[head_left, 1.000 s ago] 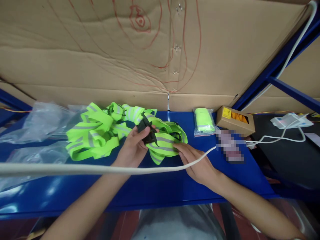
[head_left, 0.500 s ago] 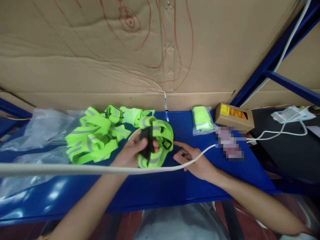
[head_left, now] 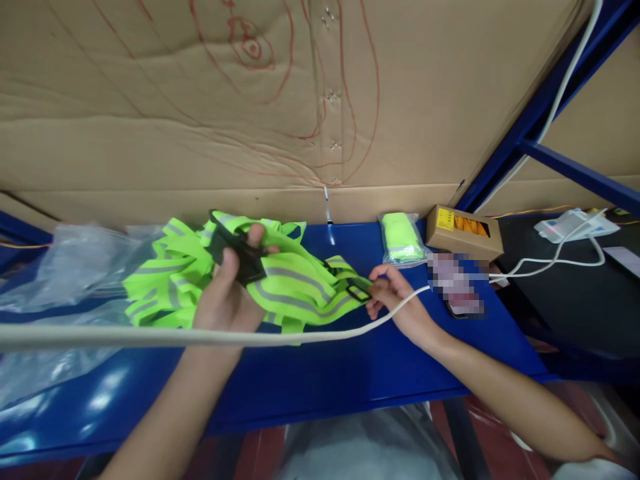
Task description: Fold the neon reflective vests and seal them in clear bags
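- backed by a red-scrawled cardboard wall (head_left: 425, 100);
- braced at right by blue metal framing (head_left: 580, 175);
- gleams on the blue tabletop (head_left: 310, 373);
- floored in reddish tile (head_left: 259, 450)

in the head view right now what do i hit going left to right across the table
Clear plastic bags → left hand → rectangular black buckle → right hand → cardboard box → whitish item.
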A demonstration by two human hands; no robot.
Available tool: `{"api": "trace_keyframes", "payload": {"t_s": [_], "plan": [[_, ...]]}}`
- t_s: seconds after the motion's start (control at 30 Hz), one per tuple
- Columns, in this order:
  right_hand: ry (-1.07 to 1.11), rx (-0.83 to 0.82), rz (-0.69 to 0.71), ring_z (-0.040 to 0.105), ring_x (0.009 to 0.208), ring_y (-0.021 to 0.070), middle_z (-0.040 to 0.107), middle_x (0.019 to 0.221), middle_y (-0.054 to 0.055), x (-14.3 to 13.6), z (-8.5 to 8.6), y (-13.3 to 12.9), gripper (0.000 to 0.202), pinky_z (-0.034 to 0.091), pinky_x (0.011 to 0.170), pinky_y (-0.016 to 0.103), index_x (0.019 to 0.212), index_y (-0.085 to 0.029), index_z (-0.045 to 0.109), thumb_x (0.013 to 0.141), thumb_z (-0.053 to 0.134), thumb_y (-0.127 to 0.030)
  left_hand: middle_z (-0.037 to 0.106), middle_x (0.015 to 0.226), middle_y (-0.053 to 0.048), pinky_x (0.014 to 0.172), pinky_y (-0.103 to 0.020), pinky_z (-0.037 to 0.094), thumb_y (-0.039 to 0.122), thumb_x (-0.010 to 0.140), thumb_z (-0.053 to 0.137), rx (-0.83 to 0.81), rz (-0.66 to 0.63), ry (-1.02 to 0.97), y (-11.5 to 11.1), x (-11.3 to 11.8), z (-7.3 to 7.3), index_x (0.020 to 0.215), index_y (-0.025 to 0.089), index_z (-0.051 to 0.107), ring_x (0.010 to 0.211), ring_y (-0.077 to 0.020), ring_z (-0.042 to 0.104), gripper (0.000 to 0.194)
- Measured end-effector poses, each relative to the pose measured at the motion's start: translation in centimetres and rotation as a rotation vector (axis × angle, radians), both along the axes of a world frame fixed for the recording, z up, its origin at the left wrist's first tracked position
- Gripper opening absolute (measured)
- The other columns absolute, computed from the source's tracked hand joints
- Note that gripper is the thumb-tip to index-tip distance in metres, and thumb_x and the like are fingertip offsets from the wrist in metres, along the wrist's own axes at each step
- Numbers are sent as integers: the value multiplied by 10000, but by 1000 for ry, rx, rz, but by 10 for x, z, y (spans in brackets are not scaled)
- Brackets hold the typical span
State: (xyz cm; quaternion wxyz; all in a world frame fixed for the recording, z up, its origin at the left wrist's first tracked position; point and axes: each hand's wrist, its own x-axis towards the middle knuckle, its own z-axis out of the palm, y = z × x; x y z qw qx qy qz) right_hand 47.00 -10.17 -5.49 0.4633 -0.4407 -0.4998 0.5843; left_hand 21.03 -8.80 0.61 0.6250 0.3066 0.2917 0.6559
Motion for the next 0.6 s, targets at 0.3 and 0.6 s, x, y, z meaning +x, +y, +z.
{"api": "trace_keyframes", "payload": {"t_s": [0.3,0.6], "plan": [[-155,115,62,669,728,172,717,772,-19,2,-5,2,205,488,685,308,1065,-247,455,943,591,-342,694,1307,41,1010,-350,578,246,937,672,226,71,66,8,4,4,1283,384,625,1249,-199,623,375],[-683,701,59,489,1381,294,504,1475,151,-1,-2,-14,504,443,1121,496,1474,-251,383,1016,568,-349,756,1092,-25,936,-448,600,240,812,602,116,-266,146,-8,17,-8,1174,300,665,1106,-290,708,373]]}}
